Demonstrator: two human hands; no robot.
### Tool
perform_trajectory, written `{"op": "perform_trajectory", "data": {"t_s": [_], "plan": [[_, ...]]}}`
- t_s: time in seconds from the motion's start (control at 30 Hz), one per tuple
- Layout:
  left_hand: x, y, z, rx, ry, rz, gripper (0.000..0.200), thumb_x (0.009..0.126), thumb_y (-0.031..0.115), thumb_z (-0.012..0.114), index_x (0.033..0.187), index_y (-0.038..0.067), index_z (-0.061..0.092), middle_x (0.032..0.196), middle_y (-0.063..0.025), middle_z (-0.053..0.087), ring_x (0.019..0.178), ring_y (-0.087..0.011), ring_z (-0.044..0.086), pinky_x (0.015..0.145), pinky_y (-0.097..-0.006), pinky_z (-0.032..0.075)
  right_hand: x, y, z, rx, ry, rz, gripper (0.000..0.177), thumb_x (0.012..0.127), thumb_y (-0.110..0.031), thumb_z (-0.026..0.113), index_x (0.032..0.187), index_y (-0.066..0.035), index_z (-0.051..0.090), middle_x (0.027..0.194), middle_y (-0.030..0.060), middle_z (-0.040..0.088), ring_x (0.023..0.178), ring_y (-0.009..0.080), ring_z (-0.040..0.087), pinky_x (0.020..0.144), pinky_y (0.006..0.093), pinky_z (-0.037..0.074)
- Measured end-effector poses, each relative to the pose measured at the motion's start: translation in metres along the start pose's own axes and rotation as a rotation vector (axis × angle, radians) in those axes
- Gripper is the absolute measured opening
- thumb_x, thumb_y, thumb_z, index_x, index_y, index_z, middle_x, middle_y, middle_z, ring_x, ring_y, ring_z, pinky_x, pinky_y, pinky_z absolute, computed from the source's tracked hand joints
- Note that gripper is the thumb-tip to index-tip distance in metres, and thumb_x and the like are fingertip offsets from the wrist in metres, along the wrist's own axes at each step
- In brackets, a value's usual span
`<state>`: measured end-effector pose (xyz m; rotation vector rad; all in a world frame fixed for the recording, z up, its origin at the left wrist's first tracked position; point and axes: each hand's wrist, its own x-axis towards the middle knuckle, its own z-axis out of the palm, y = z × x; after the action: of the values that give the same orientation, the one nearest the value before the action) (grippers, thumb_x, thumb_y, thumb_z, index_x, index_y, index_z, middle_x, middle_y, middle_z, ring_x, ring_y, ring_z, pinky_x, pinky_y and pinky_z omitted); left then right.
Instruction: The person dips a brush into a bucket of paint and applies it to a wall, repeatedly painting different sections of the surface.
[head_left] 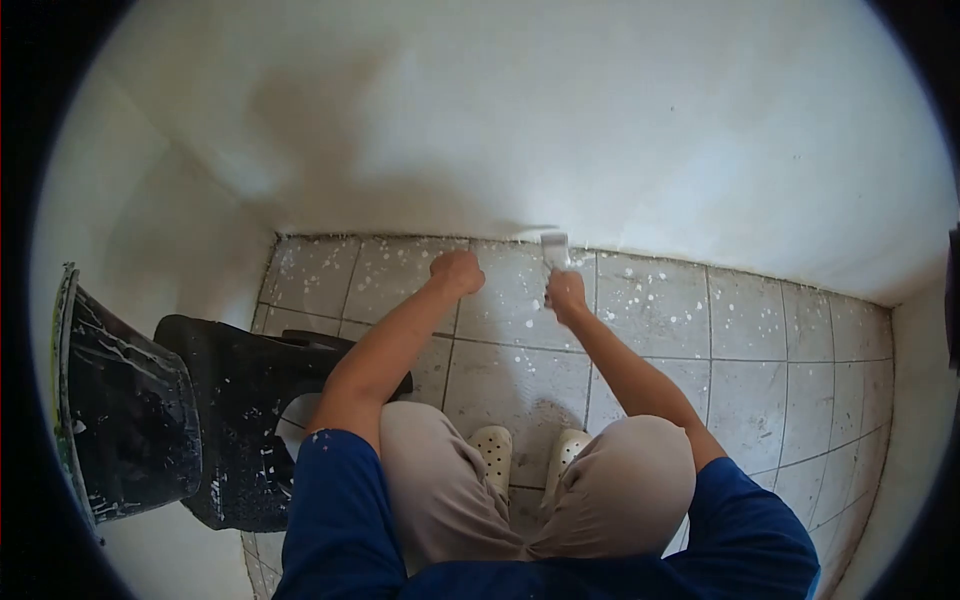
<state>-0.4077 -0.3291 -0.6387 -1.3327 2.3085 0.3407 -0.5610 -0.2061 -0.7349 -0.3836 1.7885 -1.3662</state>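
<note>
A flat paintbrush [555, 246] is gripped in my right hand [567, 291], its pale head pointing up to the foot of the white wall [640, 130]. The brush end overlaps the line where wall and floor meet. To the left, my left hand [458, 272] is closed in a fist over the tiles, close to the wall's base, with no object showing in it. White paint spots dot the grey tiled floor [650, 335] around both hands.
At my left stands a black bucket [130, 410] streaked with white paint. Beside it is a black paint-spattered plastic piece [240, 400], partly behind my left arm. Side walls close in at left and right. My cream clogs [493, 450] rest on the tiles between my knees.
</note>
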Motion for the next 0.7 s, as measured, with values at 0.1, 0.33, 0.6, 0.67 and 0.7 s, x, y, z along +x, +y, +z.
{"op": "perform_trajectory", "data": {"t_s": [0.1,0.33,0.6,0.67,0.7], "plan": [[0.011,0.01,0.003,0.011,0.027,0.026,0.031,0.076,0.017,0.055,0.102,0.005,0.067,0.108,-0.0148,0.065,0.101,-0.0297,0.062,0.082,-0.0396,0.051,-0.005,-0.082,0.006,0.118,-0.15,-0.127,0.025,0.088,-0.023,0.048,0.075,-0.002,0.051,0.061,0.0048,0.047,0.047,0.0139,0.044,0.041,0.0279,0.038],[-0.005,0.008,0.011,-0.014,-0.013,0.047,0.03,0.077,0.018,0.055,0.101,0.005,0.067,0.108,-0.0148,0.065,0.101,-0.0295,0.062,0.083,-0.0393,0.051,-0.109,-0.236,0.039,0.42,-0.29,-0.407,0.028,0.095,-0.027,0.048,0.086,-0.001,0.052,0.063,-0.0001,0.045,0.048,0.0084,0.041,0.041,0.0231,0.035],[-0.031,-0.039,0.022,-0.069,-0.099,-0.059,0.028,0.074,0.014,0.056,0.098,0.003,0.068,0.107,-0.0149,0.065,0.099,-0.0299,0.063,0.08,-0.0379,0.052,0.033,0.026,0.105,0.051,0.005,-0.026,0.028,0.094,-0.023,0.044,0.075,-0.002,0.049,0.058,0.0043,0.045,0.042,0.0138,0.043,0.035,0.0297,0.034],[-0.022,-0.054,0.03,-0.063,-0.093,-0.08,0.028,0.073,0.013,0.058,0.097,0.003,0.068,0.106,-0.0149,0.065,0.098,-0.0304,0.063,0.079,-0.0379,0.052,0.017,0.0,0.097,0.081,-0.021,-0.005,0.027,0.094,-0.023,0.045,0.077,-0.003,0.049,0.058,0.0031,0.043,0.042,0.0128,0.041,0.035,0.0278,0.033],[-0.019,-0.057,0.035,-0.064,-0.096,-0.092,0.027,0.073,0.013,0.059,0.096,0.003,0.068,0.106,-0.0149,0.065,0.098,-0.0306,0.064,0.078,-0.0379,0.052,0.008,-0.026,0.097,0.161,-0.076,-0.025,0.026,0.094,-0.023,0.045,0.079,-0.003,0.049,0.058,0.0027,0.043,0.042,0.0122,0.04,0.035,0.0271,0.033]]}}
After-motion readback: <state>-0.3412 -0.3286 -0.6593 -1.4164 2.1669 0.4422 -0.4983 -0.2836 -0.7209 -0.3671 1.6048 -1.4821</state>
